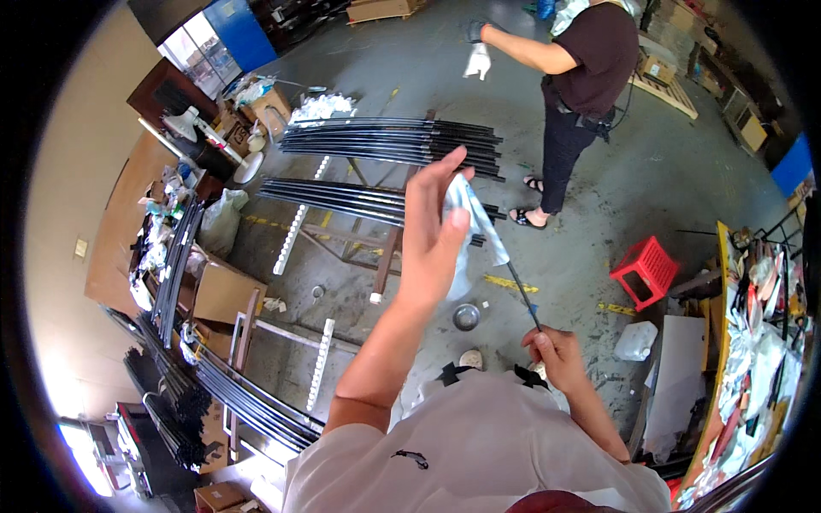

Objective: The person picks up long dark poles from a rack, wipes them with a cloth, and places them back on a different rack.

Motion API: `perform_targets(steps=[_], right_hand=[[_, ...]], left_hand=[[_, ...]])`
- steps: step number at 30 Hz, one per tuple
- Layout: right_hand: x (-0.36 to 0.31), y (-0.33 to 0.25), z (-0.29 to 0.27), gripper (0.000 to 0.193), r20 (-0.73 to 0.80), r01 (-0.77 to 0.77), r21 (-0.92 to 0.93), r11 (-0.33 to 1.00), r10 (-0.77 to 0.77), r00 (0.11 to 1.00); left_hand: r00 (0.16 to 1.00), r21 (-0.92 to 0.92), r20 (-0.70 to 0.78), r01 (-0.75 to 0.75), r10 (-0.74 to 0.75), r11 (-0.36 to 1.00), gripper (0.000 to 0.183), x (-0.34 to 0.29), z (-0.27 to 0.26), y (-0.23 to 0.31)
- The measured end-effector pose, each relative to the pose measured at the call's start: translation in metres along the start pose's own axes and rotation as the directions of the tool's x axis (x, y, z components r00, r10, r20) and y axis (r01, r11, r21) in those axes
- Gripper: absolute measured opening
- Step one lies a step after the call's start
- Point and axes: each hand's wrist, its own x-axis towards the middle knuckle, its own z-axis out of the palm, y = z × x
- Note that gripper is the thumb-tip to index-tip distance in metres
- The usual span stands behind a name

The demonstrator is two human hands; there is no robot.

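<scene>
My left hand (430, 235) is raised in front of me, its fingers and thumb curled about a pale blue-white cloth (482, 221). The cloth wraps the upper part of a thin black rod (522, 286) and hangs down beside my palm. Lower and to the right, my right hand (558, 354) is closed on the rod's near end. The rod slants up and left from there into the cloth, which hides its far end. Beyond my left hand, a row of long black rods (342, 197) lies across a rack, with another bundle (385, 137) behind it.
Another person (590, 77) stands at the far right, holding a white cloth (477, 62). A red stool (646, 272) and a white jug (635, 341) are to the right. A metal bowl (466, 317) sits on the floor. More black rods (248, 398) lie on the left.
</scene>
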Motion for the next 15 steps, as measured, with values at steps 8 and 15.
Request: perform_targets(steps=[8,15], right_hand=[[-0.002,0.006,0.002,0.032,0.001,-0.022,-0.058,0.998,0.022,1.0],[0.004,-0.003,0.001,0.028,0.047,-0.092,-0.056,0.994,0.095,0.994]], left_hand=[[0.991,-0.024,-0.015,0.13,-0.13,0.991,0.049,-0.041,-0.012,-0.021],[0.946,0.001,-0.119,0.304,-0.301,0.953,0.043,-0.08,-0.028,-0.041]])
